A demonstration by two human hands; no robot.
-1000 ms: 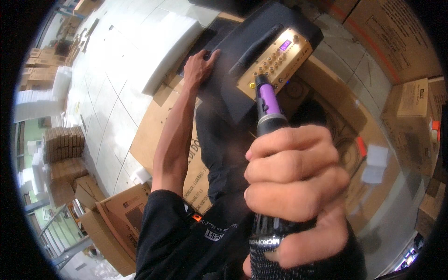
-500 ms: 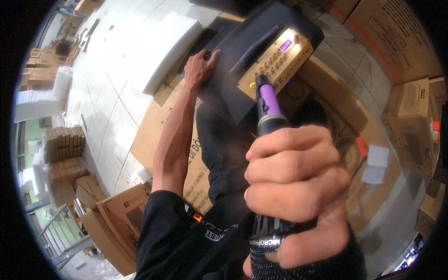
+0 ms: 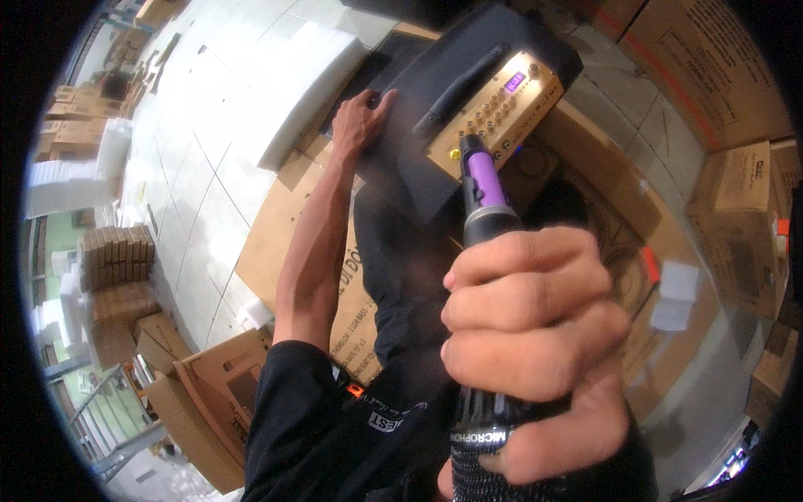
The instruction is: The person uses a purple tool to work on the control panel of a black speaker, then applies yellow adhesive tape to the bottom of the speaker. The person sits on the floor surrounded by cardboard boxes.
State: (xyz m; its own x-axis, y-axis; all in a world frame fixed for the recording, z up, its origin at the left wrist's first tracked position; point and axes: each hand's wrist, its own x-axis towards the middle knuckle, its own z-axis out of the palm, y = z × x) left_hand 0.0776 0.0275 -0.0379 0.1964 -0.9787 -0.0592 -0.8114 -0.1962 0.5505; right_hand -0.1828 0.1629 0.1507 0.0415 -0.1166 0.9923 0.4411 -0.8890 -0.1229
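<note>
My right hand (image 3: 531, 326) is wrapped round a black wireless microphone (image 3: 489, 219) held close in front of me, with a purple section at its far end. The mesh head (image 3: 473, 477) points down toward me, partly hidden by my thumb and fingers. Beyond it stands a black speaker cabinet (image 3: 401, 159) with a long black handle and a gold control panel (image 3: 502, 109) of knobs, lit by a small purple display. In the picture, the microphone's tip overlaps the panel's lower corner. My left hand (image 3: 358, 124) rests on the cabinet's left side, thumb and fingers apart.
Flattened printed cardboard (image 3: 276, 226) lies under the cabinet and my legs. White foam (image 3: 314, 92) lies at the left. Large cartons (image 3: 711, 67) stand at the right, and an open box (image 3: 209, 393) sits lower left. White paper (image 3: 674, 294) lies at the right.
Almost nothing differs; my right hand and the microphone have shifted very slightly. My left hand keeps its place on the speaker.
</note>
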